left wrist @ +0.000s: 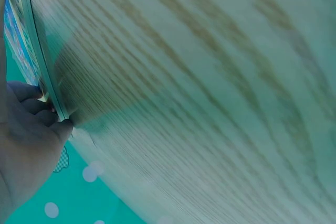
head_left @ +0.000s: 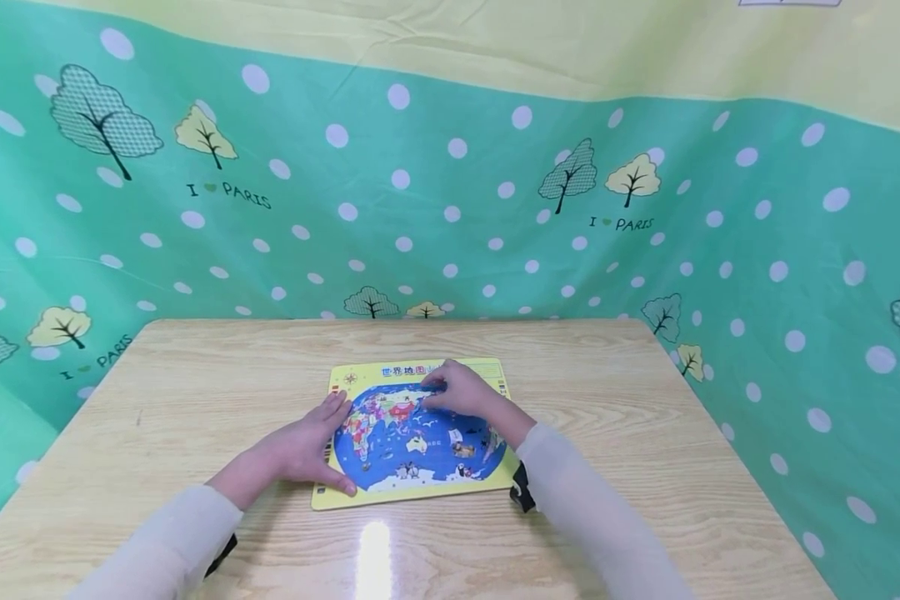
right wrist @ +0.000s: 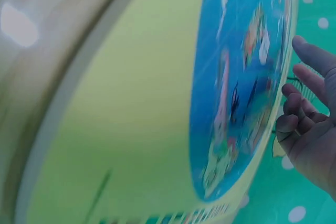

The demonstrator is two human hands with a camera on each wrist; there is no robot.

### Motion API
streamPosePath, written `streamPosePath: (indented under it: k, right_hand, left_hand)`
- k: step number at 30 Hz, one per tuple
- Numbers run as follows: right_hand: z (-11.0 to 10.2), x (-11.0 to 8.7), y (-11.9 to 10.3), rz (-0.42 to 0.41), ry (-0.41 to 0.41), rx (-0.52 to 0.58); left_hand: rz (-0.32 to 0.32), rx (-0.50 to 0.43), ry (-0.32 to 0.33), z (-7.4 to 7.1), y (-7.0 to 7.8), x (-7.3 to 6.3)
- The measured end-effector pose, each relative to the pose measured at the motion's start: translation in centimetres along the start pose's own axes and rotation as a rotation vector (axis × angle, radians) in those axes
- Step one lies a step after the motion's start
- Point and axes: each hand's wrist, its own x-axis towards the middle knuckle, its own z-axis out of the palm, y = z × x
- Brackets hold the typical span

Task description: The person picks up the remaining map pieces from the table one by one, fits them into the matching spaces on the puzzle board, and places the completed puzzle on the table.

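A yellow-bordered world map puzzle board (head_left: pixel 363 372) lies flat on the table, its oval blue map filled with coloured continents and animal pictures. At the board's left side, my left hand (head_left: pixel 307 442) rests with its thumb on the near edge and its fingers spread along the border. In the left wrist view, that hand (left wrist: pixel 29 145) touches the board's rim. My right hand (head_left: pixel 461 392) is over the upper right of the map, fingers loosely bent. Seen from the right wrist, the right hand (right wrist: pixel 312 124) has its fingers apart, and no piece shows between them.
The board sits on a light wood-grain table (head_left: pixel 217 375). A green cloth (head_left: pixel 450 192) with white dots and printed trees hangs behind and at both sides. Light glares off the tabletop near the front.
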Motion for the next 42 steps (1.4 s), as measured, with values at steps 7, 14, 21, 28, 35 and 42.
streamPosePath:
  k: [7,14,21,28,35,42]
  right_hand:
    - [-0.5,-0.5,0.9,0.035,0.039,0.033]
    - [0.1,-0.4,0.6,-0.005,0.048,0.015]
    - [1.2,-0.2,-0.2,-0.011,0.072,-0.106]
    - [1.3,-0.1,-1.3,-0.063,0.015,-0.217]
    - [1.5,-0.1,-1.9,-0.063,-0.042,-0.276]
    - [1.5,0.0,-1.8,-0.063,-0.046,-0.27]
  left_hand:
    - [0.002,-0.003,0.008,-0.1,-0.1,0.0]
    - [-0.002,-0.014,0.001,-0.1,0.0,0.0]
    - [-0.003,-0.009,0.002,-0.3,0.1,-0.1]
    - [0.005,-0.013,0.011,-0.3,0.1,-0.1]
    - [0.007,-0.015,0.005,-0.2,0.0,-0.1]
    - [0.002,-0.015,0.001,-0.2,0.0,0.0]
